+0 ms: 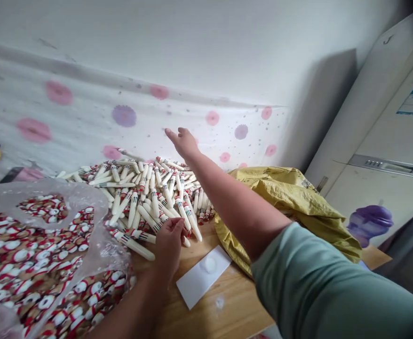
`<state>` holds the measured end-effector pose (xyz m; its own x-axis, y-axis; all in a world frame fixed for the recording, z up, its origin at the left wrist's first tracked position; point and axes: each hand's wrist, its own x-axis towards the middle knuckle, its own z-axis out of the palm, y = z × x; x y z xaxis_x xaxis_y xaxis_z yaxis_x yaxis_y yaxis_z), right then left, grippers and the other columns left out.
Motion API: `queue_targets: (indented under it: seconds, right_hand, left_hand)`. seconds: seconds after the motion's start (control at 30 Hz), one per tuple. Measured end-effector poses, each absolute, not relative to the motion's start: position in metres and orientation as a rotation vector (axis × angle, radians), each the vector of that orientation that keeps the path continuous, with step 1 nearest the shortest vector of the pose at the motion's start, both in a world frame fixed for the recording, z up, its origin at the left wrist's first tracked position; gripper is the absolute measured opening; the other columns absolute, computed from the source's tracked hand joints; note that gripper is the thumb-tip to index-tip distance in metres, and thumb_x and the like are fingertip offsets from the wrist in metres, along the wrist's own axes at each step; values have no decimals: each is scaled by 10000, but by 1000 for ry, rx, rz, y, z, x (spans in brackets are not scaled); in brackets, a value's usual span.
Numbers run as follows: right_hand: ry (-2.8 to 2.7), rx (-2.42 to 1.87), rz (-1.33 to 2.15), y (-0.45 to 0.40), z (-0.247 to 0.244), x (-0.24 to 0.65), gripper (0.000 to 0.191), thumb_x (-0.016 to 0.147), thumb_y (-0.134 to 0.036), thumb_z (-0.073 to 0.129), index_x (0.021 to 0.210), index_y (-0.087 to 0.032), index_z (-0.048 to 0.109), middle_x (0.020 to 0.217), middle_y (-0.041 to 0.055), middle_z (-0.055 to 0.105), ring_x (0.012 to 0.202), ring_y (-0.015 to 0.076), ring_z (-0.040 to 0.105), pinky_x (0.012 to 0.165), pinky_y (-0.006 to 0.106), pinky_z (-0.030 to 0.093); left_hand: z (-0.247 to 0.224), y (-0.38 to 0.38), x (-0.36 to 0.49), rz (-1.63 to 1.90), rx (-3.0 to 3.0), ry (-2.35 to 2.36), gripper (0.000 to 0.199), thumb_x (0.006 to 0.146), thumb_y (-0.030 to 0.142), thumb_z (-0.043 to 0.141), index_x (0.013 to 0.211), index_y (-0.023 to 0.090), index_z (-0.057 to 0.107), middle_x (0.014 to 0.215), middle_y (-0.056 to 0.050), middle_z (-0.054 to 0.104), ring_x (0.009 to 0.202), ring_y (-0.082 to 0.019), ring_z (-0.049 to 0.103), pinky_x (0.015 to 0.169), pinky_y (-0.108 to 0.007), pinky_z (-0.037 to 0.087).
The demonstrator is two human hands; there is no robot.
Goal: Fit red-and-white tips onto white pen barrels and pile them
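My right hand (184, 142) is raised above the far side of a heaped pile of cream multicolour pens (153, 186). Its thumb and fingers are apart, with nothing visible between them. Low at the pile's front edge is my left hand (171, 238), thumb and fingertips pressed together. Whatever they pinch, if anything, is too small to make out. Loose pens lie right beside that hand. Many pens carry red decorated tops and dark slider marks. On the table to its right rests a white card (195, 287) with a small round white item (209, 264) on it.
A clear plastic bag (100, 235) full of small red, white and brown figures (19, 254) fills the left. A crumpled yellow woven sack (284, 193) lies right of the pile on the wooden table (234, 306). Behind are a flower-patterned sheet (192, 113) and a fridge (379, 141).
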<state>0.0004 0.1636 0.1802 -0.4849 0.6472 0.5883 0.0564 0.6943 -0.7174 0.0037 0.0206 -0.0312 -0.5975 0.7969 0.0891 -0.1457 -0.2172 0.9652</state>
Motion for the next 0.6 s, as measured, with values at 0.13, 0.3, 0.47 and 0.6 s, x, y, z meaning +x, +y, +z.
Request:
queue_targets:
  seconds: [0.13,0.3,0.47,0.6]
  right_hand:
    - [-2247,-467,791,146,162,89,170,848,-208,581,959,-106,659,842,8,676,773,87,623,768,230,482]
    - [-2928,-957,496,142,97,249,225,747,-51,526,766,-154,726,676,0,692,617,117,611,650,241,474]
    - [-2964,-1236,403,133,33,297,341,836,-137,496,1083,-193,723,1083,70,729,924,193,670,819,275,470]
    - [-2943,-1362,289,120,5,277,428,815,-240,567,1236,-220,640,1121,108,712,983,246,660,826,305,458]
  left_hand:
    - [-31,21,4,1873,827,1437,238,715,385,665,795,166,615,532,43,530,454,-113,461,423,-221,360]
    - [-30,23,5,1844,905,1442,206,724,360,660,799,174,616,565,46,537,496,-111,473,456,-212,379]
    - [-29,20,5,1773,1181,1565,196,768,377,624,815,186,617,590,24,573,540,-144,523,490,-238,432]
    - [-6,-1,15,1753,1577,1651,183,825,360,583,866,192,644,642,3,630,599,-157,597,560,-250,477]
